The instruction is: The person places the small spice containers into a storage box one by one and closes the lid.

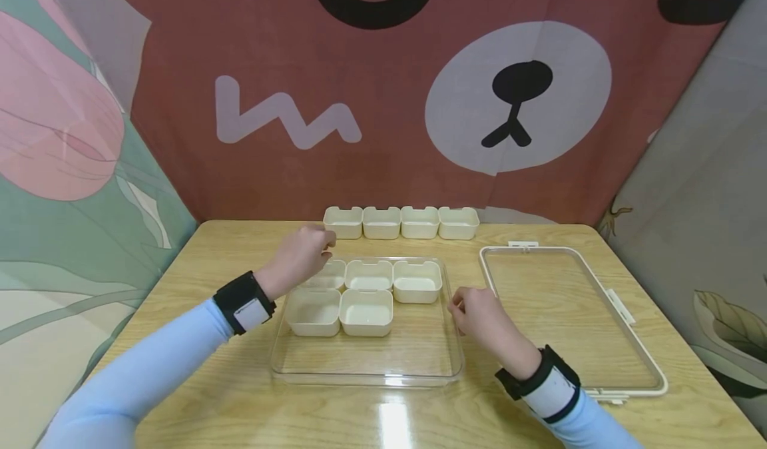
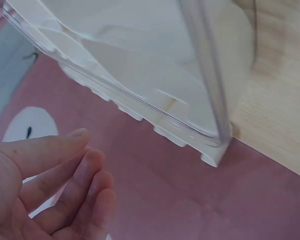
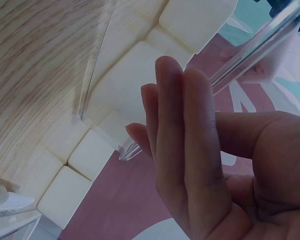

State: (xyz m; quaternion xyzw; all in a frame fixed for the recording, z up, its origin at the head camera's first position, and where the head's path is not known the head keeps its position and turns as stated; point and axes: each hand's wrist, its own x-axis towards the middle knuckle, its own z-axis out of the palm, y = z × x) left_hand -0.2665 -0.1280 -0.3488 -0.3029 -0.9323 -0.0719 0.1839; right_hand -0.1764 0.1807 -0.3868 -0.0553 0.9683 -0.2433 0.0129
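Observation:
Several cream cups (image 1: 367,313) sit in a clear tray (image 1: 419,373), in a back row and a front row at the tray's left. Over the tray's back left corner is my left hand (image 1: 297,260), partly covering a back cup, near the left end of a second row of cups (image 1: 381,223) behind the tray. Its loosely bent fingers (image 2: 92,162) hold nothing. At the tray's right rim is my right hand (image 1: 483,316). Its long fingers (image 3: 170,135) are fairly straight and overlap the clear rim in the right wrist view. The thumb tip is hidden behind them.
To the right lies a white rectangular frame (image 1: 636,346) with side clips on the wooden table (image 1: 204,402). A printed red cloth (image 1: 383,102) hangs behind the table's far edge, and patterned cloths hang at both sides.

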